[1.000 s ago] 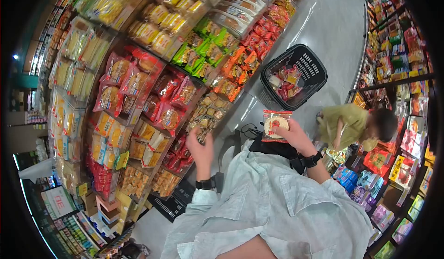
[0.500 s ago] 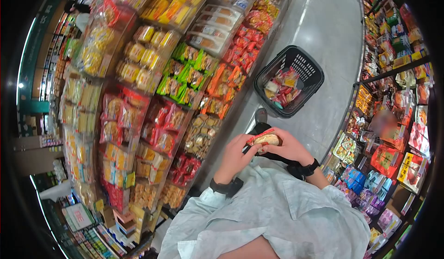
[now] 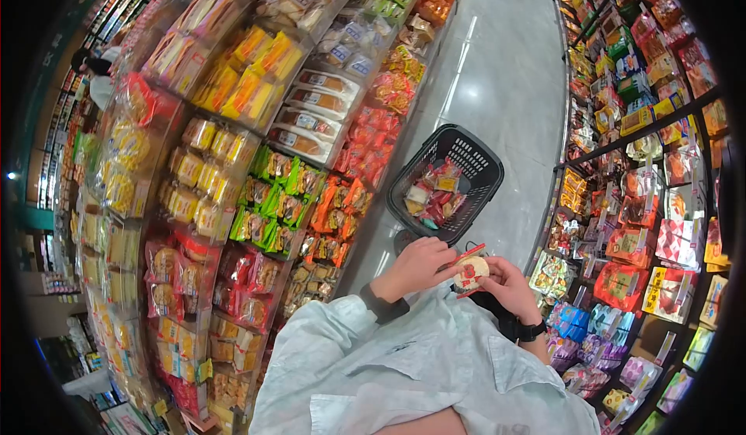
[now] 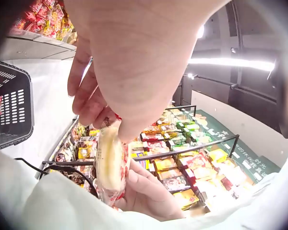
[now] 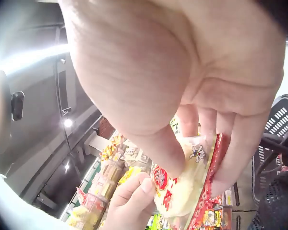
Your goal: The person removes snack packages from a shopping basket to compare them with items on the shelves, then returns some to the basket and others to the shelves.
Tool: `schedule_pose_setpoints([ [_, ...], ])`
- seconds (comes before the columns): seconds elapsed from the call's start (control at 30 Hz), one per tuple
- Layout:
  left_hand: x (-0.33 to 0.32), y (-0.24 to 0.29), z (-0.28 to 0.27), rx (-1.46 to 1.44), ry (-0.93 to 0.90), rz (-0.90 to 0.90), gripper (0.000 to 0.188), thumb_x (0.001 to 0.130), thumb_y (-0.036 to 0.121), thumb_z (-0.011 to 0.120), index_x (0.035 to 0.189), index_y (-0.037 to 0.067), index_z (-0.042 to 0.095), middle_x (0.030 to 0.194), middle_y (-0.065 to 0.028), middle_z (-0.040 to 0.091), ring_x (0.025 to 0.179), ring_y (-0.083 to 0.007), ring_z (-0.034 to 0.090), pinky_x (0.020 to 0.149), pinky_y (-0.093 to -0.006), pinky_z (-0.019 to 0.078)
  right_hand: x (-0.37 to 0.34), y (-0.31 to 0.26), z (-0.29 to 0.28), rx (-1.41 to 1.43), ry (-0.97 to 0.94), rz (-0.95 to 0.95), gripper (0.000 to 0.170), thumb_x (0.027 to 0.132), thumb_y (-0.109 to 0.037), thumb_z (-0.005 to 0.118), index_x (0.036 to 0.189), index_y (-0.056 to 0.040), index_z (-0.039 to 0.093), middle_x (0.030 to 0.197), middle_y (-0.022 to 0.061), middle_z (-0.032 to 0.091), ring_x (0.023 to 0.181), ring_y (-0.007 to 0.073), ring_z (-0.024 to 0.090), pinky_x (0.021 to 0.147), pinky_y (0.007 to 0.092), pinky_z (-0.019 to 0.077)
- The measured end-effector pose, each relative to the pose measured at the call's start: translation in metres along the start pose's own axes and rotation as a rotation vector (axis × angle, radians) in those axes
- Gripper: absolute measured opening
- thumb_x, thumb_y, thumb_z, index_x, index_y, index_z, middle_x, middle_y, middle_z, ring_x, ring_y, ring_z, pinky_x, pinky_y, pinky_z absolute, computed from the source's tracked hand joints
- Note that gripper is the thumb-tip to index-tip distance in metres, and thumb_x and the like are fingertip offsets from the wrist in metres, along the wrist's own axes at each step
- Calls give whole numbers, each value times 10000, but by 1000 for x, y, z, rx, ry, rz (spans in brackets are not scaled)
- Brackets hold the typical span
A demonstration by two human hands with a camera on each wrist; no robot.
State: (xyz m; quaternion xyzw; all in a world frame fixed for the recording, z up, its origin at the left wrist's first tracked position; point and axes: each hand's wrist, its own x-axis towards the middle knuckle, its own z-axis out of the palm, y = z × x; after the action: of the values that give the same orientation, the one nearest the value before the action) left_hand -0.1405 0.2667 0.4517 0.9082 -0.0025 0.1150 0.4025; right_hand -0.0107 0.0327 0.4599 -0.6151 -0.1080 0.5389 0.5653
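Plastic-wrapped round cake (image 3: 469,273) gripped in right hand (image 3: 509,287), pinched by left hand (image 3: 417,267) too; black shopping basket (image 3: 480,154) parked just beyond cake, snack packs (image 3: 437,192) kinda heaped inside

Packet (image 3: 469,274) between the person's fingers (image 3: 441,261). Ahead of them: basket (image 3: 478,177) on floor (image 3: 505,85), bagged items (image 3: 435,194) inside. Left of fingers, shelved goods (image 3: 272,202); right, racked packs (image 3: 625,245).

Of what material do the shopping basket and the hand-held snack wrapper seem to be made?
Shopping basket: probably moulded plastic, dark and rather matte, judging by its rows of slots. Snack wrapper: likely thin, glossy plastic film, clear with red printing; the pale round snack shows through.
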Motion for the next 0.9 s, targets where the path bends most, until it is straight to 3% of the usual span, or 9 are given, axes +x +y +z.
schedule_pose_setpoints([
  [0.2, 30, 19, 33, -6, -104, -115, 316, 953, 317, 693, 784, 56, 632, 734, -92, 576, 756, -301, 582, 686, -429, 466, 4, -11, -60, 11, 10, -25, 417, 949, 24, 688, 1340, 14, 542, 1234, 105, 690, 1018, 131, 695, 875, 278, 588],
  [0.37, 80, 53, 93, 19, -127, -217, 273, 965, 290, 676, 832, 52, 667, 765, -107, 612, 771, -318, 599, 686, -437, 469, -1, -8, -150, -11, -61, -129, 430, 940, 47, 680, 1347, 8, 549, 1269, 103, 661, 1094, 134, 668, 933, 280, 567],
  [0.47, 132, 89, 144, 9, -27, -181, 245, 964, 270, 675, 849, 54, 677, 765, -111, 613, 773, -326, 606, 687, -450, 472, -11, -5, -220, 5, -58, -142, 435, 927, 46, 686, 1341, 14, 556, 1280, 104, 647, 1139, 147, 649, 978, 291, 551],
  [0.57, 200, 138, 179, -28, -47, -127, 224, 953, 240, 685, 827, 56, 659, 756, -108, 601, 760, -315, 608, 681, -442, 478, -32, -24, -286, -14, -4, -152, 445, 916, 30, 691, 1338, 15, 549, 1271, 121, 658, 1173, 174, 645, 986, 306, 552],
  [0.67, 258, 178, 214, -66, -57, 35, 217, 938, 214, 699, 798, 61, 635, 749, -99, 594, 735, -298, 606, 674, -418, 480, -47, -39, -350, 1, 32, -232, 452, 909, 33, 688, 1337, 12, 546, 1266, 139, 665, 1188, 186, 644, 980, 314, 559],
  [0.83, 315, 194, 261, -59, -133, 214, 207, 925, 230, 712, 806, 83, 628, 725, -80, 593, 722, -282, 606, 661, -411, 478, -64, -54, -412, 5, 156, -245, 450, 908, 67, 652, 1340, 16, 536, 1336, 152, 623, 1166, 192, 658, 946, 302, 575],
  [0.9, 331, 193, 270, -86, -193, 175, 223, 923, 252, 713, 805, 82, 630, 729, -84, 594, 728, -289, 606, 673, -415, 479, -62, -47, -425, -13, 203, -250, 447, 908, 59, 652, 1339, 14, 540, 1326, 144, 626, 1149, 185, 664, 930, 296, 574],
])
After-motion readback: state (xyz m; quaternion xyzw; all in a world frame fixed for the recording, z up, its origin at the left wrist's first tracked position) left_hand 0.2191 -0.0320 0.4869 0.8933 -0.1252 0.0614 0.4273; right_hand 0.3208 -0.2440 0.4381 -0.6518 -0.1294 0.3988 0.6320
